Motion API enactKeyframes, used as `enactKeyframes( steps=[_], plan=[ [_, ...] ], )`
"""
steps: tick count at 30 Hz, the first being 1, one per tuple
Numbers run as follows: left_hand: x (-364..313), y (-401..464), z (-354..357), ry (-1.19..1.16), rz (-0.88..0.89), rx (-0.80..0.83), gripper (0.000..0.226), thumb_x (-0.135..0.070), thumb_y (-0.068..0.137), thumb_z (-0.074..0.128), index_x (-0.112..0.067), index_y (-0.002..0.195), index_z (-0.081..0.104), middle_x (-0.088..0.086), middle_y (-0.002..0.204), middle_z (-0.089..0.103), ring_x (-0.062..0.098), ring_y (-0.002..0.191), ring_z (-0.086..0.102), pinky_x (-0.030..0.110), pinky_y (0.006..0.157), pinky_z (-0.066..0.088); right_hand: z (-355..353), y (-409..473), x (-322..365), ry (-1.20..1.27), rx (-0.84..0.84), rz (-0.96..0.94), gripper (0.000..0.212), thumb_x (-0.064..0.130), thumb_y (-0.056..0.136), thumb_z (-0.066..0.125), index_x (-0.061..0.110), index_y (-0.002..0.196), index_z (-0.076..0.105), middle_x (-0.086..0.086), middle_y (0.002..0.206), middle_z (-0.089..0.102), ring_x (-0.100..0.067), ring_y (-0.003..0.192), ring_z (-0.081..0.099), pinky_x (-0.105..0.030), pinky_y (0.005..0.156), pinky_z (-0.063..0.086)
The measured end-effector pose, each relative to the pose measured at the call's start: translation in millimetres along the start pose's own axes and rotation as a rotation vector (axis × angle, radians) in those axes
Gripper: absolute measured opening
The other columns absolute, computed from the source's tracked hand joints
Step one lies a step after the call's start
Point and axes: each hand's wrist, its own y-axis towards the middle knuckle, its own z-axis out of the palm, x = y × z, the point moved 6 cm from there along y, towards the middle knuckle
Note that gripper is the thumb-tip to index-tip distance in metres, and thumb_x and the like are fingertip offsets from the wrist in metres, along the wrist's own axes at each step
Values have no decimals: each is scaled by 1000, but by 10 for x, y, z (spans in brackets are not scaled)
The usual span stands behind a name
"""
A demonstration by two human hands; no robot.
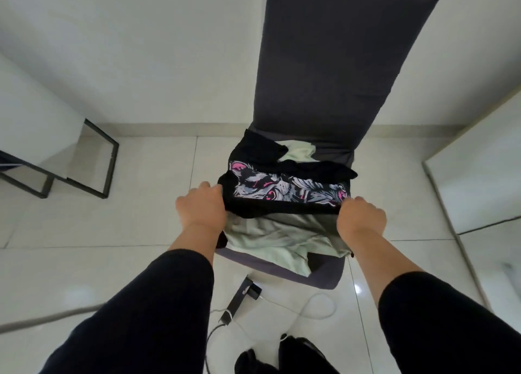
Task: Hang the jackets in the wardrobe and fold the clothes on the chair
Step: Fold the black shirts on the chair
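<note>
Folding is the step in hand, by the look of it: both hands hold a black printed garment (287, 194), with a pink, grey and white pattern across it, stretched flat over the pile on the chair (324, 275). The left hand (201, 207) grips the garment's left edge and the right hand (362, 218) grips its right edge; each set of fingers curls round the cloth and tucks under it, so the fingertips themselves are hidden. Under the garment lies a pale green cloth (273, 241), rumpled and spilling toward the seat's front edge, and behind it more black clothing (259, 148) with another bit of pale green showing near the chair's tall dark back. The next move probably calls for lifting the near edge and carrying it over to make a clean fold, or raising the piece clear of the heap first, since the lumpy pile beneath gives a poor surface and loose cloth could drag along with it. No jacket or wardrobe can be told for certain here. On the tiled floor below the seat lie a dark charger block (241, 300) and a white cable (315, 309), near the feet, which could snag a step. A black metal frame (98, 159) stands well apart to the left.
</note>
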Motion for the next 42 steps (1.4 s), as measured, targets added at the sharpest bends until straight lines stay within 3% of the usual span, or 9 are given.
enactKeyframes(
  steps=[7,10,12,13,17,21,28,34,42],
  plan=[
    [40,97,-778,-132,-86,-47,31,-10,87,49,-19,116,46,9,116,42,27,74,51,33,57,40,-745,-75,-499,408,29,228,32,13,90,43,14,122,48,-13,111,58,-32,96,59,-34,72,44],
    [-65,273,-1036,-485,-87,-31,31,-3,83,33,-19,107,46,14,102,57,35,78,62,40,67,55,-957,3,-651,884,108,297,41,0,90,45,10,130,45,-19,106,62,-34,83,63,-37,66,53],
    [-160,388,-1226,-762,-82,-35,37,0,81,26,-20,102,49,15,93,58,39,76,64,48,65,58,-1100,107,-721,1174,123,371,44,-5,92,43,9,134,43,-23,84,67,-34,77,64,-35,67,56],
    [-204,453,-1324,-832,-67,-65,38,1,81,26,-21,101,51,14,94,58,38,80,64,49,68,58,-1206,173,-730,1172,90,339,46,-5,92,44,8,136,43,-21,82,70,-34,81,64,-33,69,56],
    [-421,691,-1752,-863,6,-212,43,8,82,33,-13,107,60,12,105,63,29,98,57,32,85,45,-1673,403,-784,917,-129,178,43,-8,89,42,-1,131,48,-22,127,56,-37,117,53,-36,95,42],
    [-690,986,-2033,-870,21,-240,42,8,83,33,-11,109,60,13,110,61,29,102,55,30,84,40,-2002,677,-907,926,-232,118,39,-8,87,37,2,117,58,-23,117,61,-37,103,57,-33,78,41],
    [-1124,1422,-2807,-912,107,-409,41,8,83,33,-15,107,58,9,110,52,21,90,47,29,84,39,-2626,1166,-1268,878,-329,167,40,-2,86,36,8,118,57,-18,121,59,-37,111,53,-31,83,40],
    [-1266,1669,-3263,-908,146,-509,40,8,84,34,-15,106,57,10,117,50,25,97,52,30,85,41,-2937,1371,-1434,916,-361,139,34,-2,86,33,10,107,57,-17,114,59,-28,87,46,-30,75,35],
    [-1358,1706,-3573,-904,197,-553,42,10,81,35,-10,111,57,11,120,49,26,104,51,30,86,41,-3156,1518,-1551,965,-414,123,42,-2,85,31,11,116,56,-14,113,58,-27,87,48,-33,77,41]
  ],
)
